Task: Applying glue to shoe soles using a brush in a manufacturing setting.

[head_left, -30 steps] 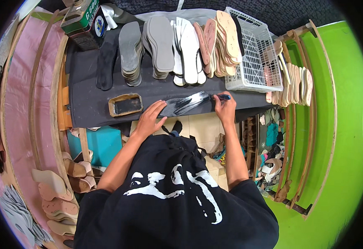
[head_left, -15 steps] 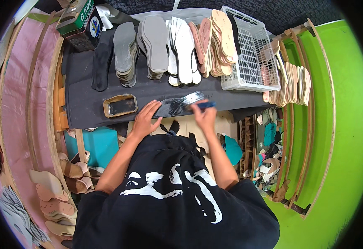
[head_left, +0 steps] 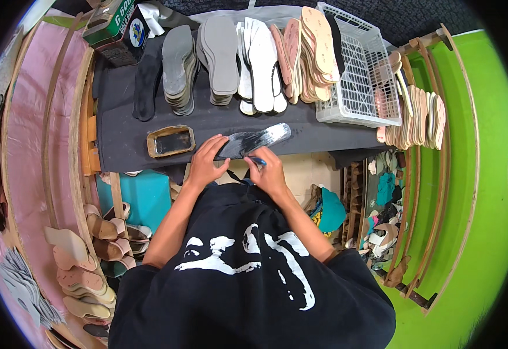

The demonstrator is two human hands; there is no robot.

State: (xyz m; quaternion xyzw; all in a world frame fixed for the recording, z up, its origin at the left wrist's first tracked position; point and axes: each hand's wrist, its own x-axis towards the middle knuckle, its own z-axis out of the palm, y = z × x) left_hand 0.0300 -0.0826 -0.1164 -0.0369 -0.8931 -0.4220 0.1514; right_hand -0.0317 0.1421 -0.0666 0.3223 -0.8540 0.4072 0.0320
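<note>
A dark insole (head_left: 252, 141) lies on the black-covered table in front of me, its right end glossy with a wet-looking coating. My left hand (head_left: 208, 166) rests with outstretched fingers on the insole's left end. Close beside it, my right hand (head_left: 270, 176) grips a brush with a blue handle (head_left: 258, 161) at the insole's near edge; the bristles are mostly hidden. To the left of the insole stands a small tan rectangular container (head_left: 172, 153) with dark residue inside.
Along the table's back are stacked grey insoles (head_left: 219, 52), white insoles (head_left: 261, 70) and tan insoles (head_left: 319, 43). A white plastic crate (head_left: 355, 119) stands right of them, and a green-and-black tin (head_left: 111, 38) at the far left. Wooden racks (head_left: 79, 192) flank both sides.
My right hand has moved left and nearer to me with the brush, from the insole's right part toward its near middle edge. The left hand stays on the left end.
</note>
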